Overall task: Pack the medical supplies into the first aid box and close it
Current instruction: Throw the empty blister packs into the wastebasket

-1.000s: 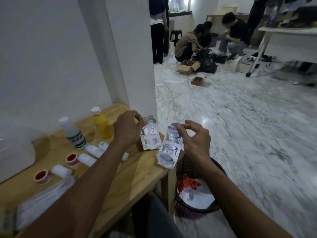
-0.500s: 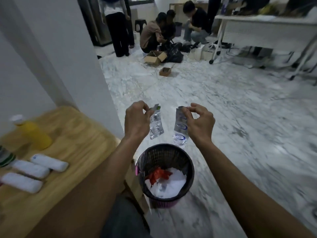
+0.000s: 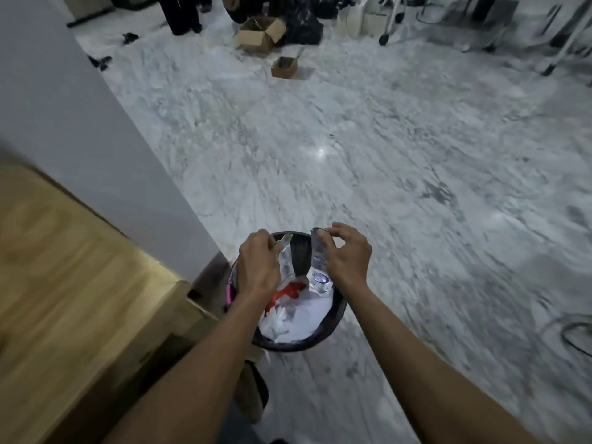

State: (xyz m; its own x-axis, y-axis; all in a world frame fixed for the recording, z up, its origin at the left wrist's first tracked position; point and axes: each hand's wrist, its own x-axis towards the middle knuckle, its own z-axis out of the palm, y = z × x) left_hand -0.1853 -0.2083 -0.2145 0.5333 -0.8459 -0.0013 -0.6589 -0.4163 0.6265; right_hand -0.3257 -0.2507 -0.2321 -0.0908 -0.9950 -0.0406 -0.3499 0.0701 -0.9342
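Observation:
Both hands hang over a black mesh waste bin [image 3: 336, 318] on the floor beside the table. My left hand [image 3: 258, 267] pinches a clear plastic wrapper [image 3: 286, 264] by its top edge. My right hand [image 3: 346, 257] pinches a second clear wrapper with blue print [image 3: 319, 274], whose lower end dips inside the bin's rim. The bin holds white paper and something red [image 3: 288, 291]. The first aid box and the supplies on the table are out of view.
The wooden table [image 3: 64, 283] fills the lower left, its corner close to the bin. A white wall pillar [image 3: 80, 129] rises behind it. Marble floor spreads to the right. Cardboard boxes [image 3: 259, 33] and people's legs are far back.
My view has swung from the table down to the bin. Both hands have lowered with the wrappers, from above the bin to right at its rim.

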